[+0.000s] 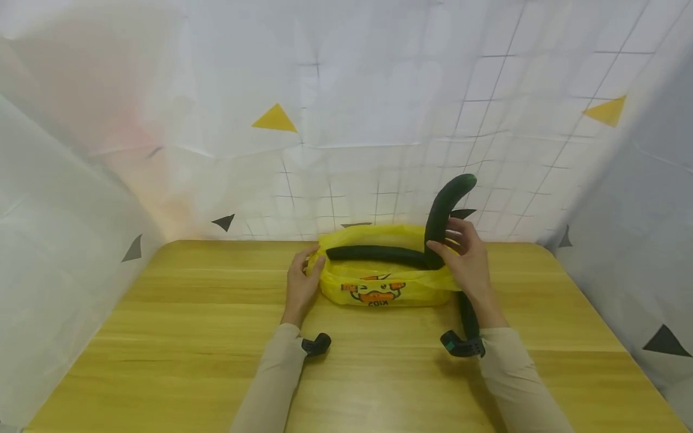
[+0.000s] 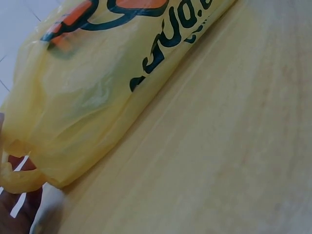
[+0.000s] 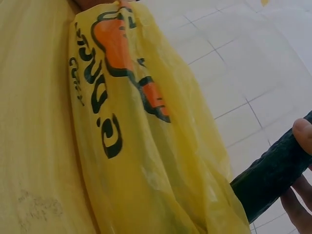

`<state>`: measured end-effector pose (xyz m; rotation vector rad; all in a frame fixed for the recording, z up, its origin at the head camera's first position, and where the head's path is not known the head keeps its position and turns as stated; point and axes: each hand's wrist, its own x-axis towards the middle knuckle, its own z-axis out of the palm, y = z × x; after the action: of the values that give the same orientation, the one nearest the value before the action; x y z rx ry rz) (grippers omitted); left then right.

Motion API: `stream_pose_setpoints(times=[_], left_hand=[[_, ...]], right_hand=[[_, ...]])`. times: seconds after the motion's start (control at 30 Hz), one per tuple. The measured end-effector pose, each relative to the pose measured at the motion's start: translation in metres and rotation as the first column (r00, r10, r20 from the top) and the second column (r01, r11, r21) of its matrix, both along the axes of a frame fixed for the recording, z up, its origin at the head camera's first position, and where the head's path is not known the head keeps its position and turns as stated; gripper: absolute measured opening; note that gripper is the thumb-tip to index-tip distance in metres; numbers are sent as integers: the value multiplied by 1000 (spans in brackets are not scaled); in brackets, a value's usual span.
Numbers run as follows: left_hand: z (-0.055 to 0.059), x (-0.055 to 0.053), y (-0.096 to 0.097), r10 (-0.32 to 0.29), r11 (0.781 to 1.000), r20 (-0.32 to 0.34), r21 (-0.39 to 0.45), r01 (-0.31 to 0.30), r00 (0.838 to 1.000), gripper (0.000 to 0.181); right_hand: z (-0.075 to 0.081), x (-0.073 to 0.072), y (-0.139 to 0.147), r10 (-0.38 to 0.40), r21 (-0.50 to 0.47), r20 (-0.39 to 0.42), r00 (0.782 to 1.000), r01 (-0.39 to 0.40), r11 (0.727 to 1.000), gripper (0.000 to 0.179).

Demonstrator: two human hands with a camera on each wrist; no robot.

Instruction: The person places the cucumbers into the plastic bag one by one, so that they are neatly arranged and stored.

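Note:
A yellow plastic bag (image 1: 330, 291) with a cartoon print lies on the table, its mouth facing up. At its left end my left hand (image 1: 301, 286) holds the rim and handle, thumb on the near side. My right hand (image 1: 473, 267) grips a dark green cucumber (image 1: 441, 210) between thumb and fingers. That cucumber stands nearly upright, its curved top above the bag and its lower end at the right of the mouth. Another cucumber (image 1: 379, 254) lies lengthwise in the bag. A third cucumber (image 1: 468, 317) is on the table, partly hidden by my right wrist.
The wooden table (image 1: 162, 337) ends at a white sheet wall (image 1: 216, 90) with grid lines and triangles, just behind the bag. Similar sheets enclose both sides. A black wrist camera (image 1: 462, 345) sits on my right wrist, another camera (image 1: 316, 344) on my left.

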<state>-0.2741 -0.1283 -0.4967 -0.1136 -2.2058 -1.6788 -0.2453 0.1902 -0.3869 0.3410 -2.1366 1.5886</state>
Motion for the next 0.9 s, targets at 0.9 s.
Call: stream_pose_setpoints(times=[0.9], left_hand=[[-1,-1,1,19,1000,-34,4,-19,999,41]], right_hand=[[-38,-24,-18,41,370,-165,985,24,929,50]])
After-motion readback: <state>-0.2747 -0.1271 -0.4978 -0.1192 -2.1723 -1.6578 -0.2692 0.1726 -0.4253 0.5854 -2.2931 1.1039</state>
